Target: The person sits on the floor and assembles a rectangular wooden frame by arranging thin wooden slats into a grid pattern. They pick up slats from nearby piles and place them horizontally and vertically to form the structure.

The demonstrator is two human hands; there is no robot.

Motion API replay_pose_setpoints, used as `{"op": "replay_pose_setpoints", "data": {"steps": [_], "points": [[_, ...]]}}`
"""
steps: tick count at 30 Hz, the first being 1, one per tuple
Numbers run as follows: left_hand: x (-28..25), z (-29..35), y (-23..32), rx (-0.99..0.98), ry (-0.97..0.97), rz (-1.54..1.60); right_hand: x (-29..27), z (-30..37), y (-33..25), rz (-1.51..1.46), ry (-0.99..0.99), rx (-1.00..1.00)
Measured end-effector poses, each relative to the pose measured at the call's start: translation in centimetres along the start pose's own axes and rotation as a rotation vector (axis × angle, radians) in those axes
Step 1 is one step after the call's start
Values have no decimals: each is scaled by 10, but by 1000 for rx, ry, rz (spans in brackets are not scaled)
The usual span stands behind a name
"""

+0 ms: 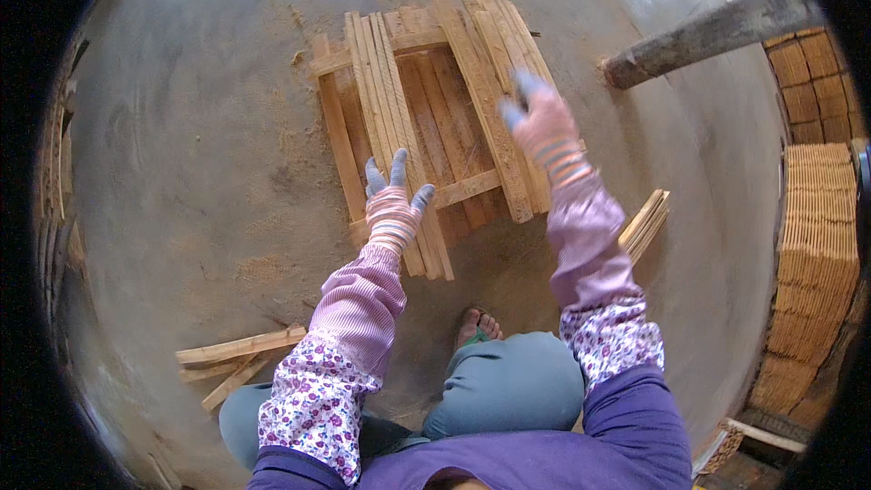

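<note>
A wooden slatted frame lies on the floor before me, with loose slats across its top. My left hand, in a striped glove with grey fingertips, is at the lower part of the left row of slats. Its fingers are spread and grip nothing; whether they touch the wood I cannot tell. Over the right-hand slats is my right hand, gloved alike and blurred by motion. Its thumb and a finger stand apart, with nothing visible between them; the other fingers are hard to make out.
A small bundle of slats lies right of the frame, partly behind my right sleeve. More wood strips lie at lower left. A thick post stands at upper right. Tall stacks of wood pieces line the right side. Sawdust dots the concrete floor.
</note>
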State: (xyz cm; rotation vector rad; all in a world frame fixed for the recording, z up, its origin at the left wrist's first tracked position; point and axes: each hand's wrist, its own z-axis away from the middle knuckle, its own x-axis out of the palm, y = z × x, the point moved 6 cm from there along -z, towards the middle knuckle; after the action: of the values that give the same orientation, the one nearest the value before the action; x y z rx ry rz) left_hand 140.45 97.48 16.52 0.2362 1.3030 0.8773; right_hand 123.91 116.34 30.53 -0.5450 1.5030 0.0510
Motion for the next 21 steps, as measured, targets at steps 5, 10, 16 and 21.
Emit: {"op": "replay_pose_setpoints", "data": {"steps": [5,10,16,21], "points": [[-5,5,-17,-2,34,-1,78,86,30,232,-408,382],[-3,2,-5,6,-11,14,97,105,82,-623,-224,347],[-6,2,-9,-8,-2,16,114,120,71,-1215,-319,595],[-4,3,-5,29,24,44,122,117,73,-1543,-388,580]]}}
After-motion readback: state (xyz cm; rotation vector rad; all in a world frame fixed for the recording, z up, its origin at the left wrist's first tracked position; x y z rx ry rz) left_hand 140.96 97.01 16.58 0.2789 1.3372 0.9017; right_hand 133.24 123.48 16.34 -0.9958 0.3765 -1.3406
